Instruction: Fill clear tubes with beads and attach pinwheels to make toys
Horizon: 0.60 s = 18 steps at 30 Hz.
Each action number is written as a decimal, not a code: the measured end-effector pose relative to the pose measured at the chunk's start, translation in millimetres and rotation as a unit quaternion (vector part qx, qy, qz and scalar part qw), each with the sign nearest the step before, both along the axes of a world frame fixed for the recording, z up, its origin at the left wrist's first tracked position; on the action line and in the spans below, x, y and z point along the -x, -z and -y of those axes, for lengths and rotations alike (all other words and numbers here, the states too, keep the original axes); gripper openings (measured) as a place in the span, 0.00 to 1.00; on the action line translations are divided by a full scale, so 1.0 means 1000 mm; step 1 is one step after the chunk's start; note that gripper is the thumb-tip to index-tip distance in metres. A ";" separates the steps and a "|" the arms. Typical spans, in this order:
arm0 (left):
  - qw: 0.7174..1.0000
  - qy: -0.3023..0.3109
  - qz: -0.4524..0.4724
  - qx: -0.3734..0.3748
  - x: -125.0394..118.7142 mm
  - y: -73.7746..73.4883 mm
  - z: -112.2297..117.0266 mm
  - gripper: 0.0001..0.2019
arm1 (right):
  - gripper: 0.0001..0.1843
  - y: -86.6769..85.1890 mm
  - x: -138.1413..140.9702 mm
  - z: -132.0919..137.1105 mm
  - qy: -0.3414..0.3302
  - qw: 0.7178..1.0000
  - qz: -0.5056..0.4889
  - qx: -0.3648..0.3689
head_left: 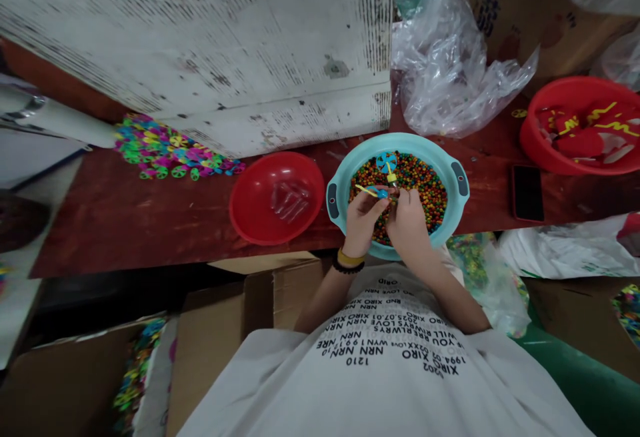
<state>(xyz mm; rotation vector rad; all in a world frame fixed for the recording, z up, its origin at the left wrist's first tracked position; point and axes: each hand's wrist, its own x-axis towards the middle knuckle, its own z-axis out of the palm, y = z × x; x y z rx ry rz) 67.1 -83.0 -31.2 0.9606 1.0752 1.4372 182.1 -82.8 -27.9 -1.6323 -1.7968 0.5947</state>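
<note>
A teal plastic basin (447, 157) with dark grey side handles stands on the table, filled with small multicoloured beads (423, 187). Both hands are held over it. My left hand (363, 220) pinches a thin yellow stick with a small blue piece (376, 192). My right hand (407, 220) grips the yellow stem of a small blue pinwheel (387, 163). The two hands nearly touch, and their fingers hide part of the stick and stem.
A red bowl (277, 198) holding clear tubes sits left of the basin. Further left lies a heap of colourful plastic wheels (170, 150). To the right are a black phone (528, 192), a red basin (580, 124) with yellow strips, and crumpled plastic bags (450, 70). Cardboard boxes stand around.
</note>
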 end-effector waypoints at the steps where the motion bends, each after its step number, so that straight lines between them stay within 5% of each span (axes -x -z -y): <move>1: 1.000 0.000 0.005 0.001 0.000 -0.001 0.000 0.17 | 0.16 0.000 0.001 0.000 -0.007 1.000 -0.006 0.001; 6: 0.992 0.102 0.070 0.033 0.011 -0.007 0.000 0.20 | 0.17 0.004 -0.002 0.001 -0.042 0.998 -0.031 -0.035; 13: 0.990 -0.015 0.120 0.072 0.000 -0.004 -0.002 0.22 | 0.19 0.005 0.004 0.002 0.016 0.998 0.020 -0.059; 18: 0.987 0.052 0.119 0.095 -0.001 -0.007 -0.004 0.24 | 0.19 0.004 0.000 -0.001 0.023 0.998 0.035 -0.050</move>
